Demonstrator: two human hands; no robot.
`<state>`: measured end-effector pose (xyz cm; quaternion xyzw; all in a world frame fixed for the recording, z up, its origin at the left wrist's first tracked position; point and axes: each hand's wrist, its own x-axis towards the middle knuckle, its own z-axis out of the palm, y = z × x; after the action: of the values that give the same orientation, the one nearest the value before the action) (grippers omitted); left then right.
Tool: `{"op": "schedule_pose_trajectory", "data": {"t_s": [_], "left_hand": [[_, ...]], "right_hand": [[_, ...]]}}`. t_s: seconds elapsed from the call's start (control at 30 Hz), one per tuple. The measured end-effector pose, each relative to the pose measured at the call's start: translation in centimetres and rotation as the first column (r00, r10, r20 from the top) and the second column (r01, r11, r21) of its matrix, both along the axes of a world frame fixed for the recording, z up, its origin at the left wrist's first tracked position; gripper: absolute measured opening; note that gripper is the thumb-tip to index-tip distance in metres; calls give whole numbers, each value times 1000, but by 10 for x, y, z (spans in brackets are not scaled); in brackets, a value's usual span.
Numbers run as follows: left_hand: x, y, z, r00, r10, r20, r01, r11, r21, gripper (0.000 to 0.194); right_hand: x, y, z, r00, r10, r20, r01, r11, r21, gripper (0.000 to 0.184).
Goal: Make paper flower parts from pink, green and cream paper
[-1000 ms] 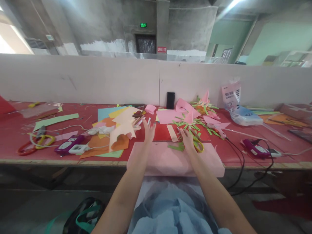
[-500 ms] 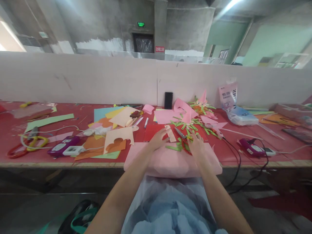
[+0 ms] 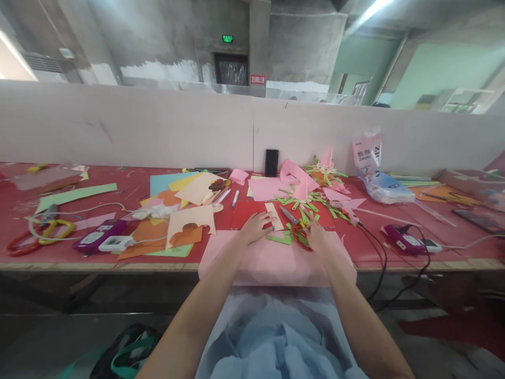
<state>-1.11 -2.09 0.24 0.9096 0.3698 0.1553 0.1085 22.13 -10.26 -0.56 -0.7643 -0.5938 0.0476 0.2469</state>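
Note:
My left hand (image 3: 255, 228) lies with fingers spread on a red sheet (image 3: 245, 212), its fingertips against a cream paper strip (image 3: 275, 217). My right hand (image 3: 317, 236) is beside red-and-yellow-handled scissors (image 3: 300, 236), its fingers drawn together among green strips (image 3: 283, 238). Whatever is between those fingers is too small to make out. The scissors' blades point away to the left. Just beyond my right hand lies a pink paper cone (image 3: 301, 190) with a green fringe. Under my wrists, a pink sheet (image 3: 260, 263) drapes over the table edge.
Coloured paper sheets (image 3: 191, 227) are piled to the left, with pens nearby. Farther left are a purple device (image 3: 101, 236) and another pair of scissors (image 3: 43, 234). A phone (image 3: 271, 163) leans on the partition. A glue gun (image 3: 347, 211) and plastic pack (image 3: 389, 187) stand right.
My right hand's fingers have drawn closer together by the scissors' handles. My left hand has flattened a little over the red sheet. The scissors stay put.

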Motion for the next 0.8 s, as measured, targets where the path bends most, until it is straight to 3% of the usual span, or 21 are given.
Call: {"op": "schedule_pose_trajectory", "data": {"t_s": [0.13, 0.23, 0.4, 0.6, 0.8], "left_hand": [[0, 2, -4, 999, 0, 45, 0, 1000, -8, 42], [0, 3, -6, 998, 2, 65, -2, 1000, -13, 38], [0, 2, -3, 994, 15, 109, -10, 999, -43, 37], [2, -4, 5, 994, -1, 110, 6, 999, -47, 37], [2, -6, 5, 993, 17, 119, -10, 998, -58, 48]], "right_hand": [[9, -4, -7, 999, -15, -28, 20, 977, 211, 18], [29, -5, 0, 996, -46, -73, 67, 947, 314, 18], [76, -2, 9, 978, -179, -109, 202, 946, 254, 21], [111, -8, -10, 939, -342, -40, 344, 938, 54, 22], [90, -2, -3, 940, -328, 99, 297, 924, 243, 22]]}}
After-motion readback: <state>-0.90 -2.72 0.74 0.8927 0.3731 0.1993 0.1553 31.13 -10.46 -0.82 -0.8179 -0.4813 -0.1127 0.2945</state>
